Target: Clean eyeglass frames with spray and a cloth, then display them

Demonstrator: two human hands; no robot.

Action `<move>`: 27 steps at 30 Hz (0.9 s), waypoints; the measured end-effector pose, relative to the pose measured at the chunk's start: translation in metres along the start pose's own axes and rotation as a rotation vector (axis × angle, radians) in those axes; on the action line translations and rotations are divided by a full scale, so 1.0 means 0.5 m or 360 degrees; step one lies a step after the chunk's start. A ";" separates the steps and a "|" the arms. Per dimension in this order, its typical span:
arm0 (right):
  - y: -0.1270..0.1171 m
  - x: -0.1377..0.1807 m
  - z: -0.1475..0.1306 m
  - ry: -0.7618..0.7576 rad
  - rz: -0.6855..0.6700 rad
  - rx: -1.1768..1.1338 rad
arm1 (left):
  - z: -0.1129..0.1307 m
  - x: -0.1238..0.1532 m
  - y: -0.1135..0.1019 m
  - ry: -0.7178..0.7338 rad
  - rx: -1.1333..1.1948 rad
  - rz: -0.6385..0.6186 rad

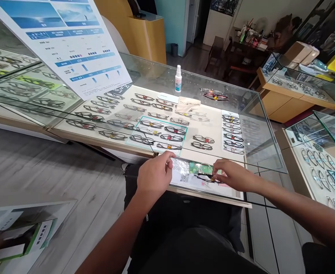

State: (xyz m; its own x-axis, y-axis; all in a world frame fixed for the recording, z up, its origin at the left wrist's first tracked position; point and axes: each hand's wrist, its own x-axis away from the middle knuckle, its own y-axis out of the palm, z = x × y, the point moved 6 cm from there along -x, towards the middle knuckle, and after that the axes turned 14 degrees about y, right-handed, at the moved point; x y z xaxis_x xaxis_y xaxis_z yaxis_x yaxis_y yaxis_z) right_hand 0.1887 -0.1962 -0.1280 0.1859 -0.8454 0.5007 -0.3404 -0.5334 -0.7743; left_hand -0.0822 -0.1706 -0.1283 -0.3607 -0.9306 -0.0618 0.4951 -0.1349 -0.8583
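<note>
A pair of dark-framed eyeglasses point(204, 177) with a small yellow tag lies low over the pulled-out drawer point(196, 187). My right hand point(232, 175) pinches the glasses at their right end, its fingers bent down over the frame. At the drawer's left end is my left hand point(155, 173), fingers curled inward and thumb close to the index finger. Whatever may be in it is hidden. Between the hands are a clear plastic bag point(180, 166), a printed QR code point(184, 177) and a green card point(195, 168).
Rows of eyeglasses point(113, 135) fill the glass showcase point(265, 125). On its top are a white spray bottle point(178, 80), a beige cloth point(188, 104), more glasses point(214, 95) and a tilted printed sign point(78, 49). A person point(284, 34) sits at a far desk. More showcases stand right.
</note>
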 end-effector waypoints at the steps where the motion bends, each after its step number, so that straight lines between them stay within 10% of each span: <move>1: 0.016 -0.023 0.009 0.0019 0.0058 0.0031 | 0.000 0.001 -0.001 -0.0010 -0.0011 0.0001; 12: 0.058 -0.285 0.027 -0.0118 0.0875 0.0458 | 0.011 0.012 -0.025 -0.0010 -0.0292 0.0626; 27: -0.077 -0.517 0.162 0.0143 0.1080 0.0611 | -0.014 -0.017 0.013 -0.0072 -0.0263 0.0365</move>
State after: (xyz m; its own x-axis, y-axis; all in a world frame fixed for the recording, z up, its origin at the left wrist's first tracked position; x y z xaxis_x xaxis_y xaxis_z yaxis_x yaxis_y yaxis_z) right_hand 0.2285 0.0408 -0.2590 -0.0294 -0.9931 -0.1131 -0.0071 0.1134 -0.9935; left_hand -0.0816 -0.1613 -0.1369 -0.2167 -0.9452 -0.2441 0.4226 0.1345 -0.8963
